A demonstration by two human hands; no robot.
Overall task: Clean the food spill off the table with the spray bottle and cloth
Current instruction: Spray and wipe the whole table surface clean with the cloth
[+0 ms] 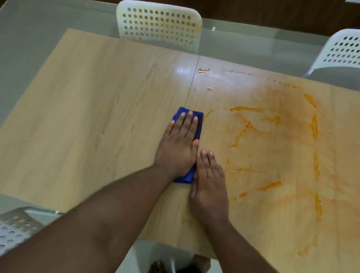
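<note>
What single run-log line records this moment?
left hand: flat on blue cloth | right hand: flat on table | orange spill: smeared, uncleaned | spray bottle: unseen

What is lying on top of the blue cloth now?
The left hand lies flat on the blue cloth, fingers straight, pressing it onto the table. Only the cloth's edges show; its middle is covered. The right hand rests beside it.

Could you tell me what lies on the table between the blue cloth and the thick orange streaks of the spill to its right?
In the head view, only thinly smeared tabletop lies between the cloth and the streaks.
</note>
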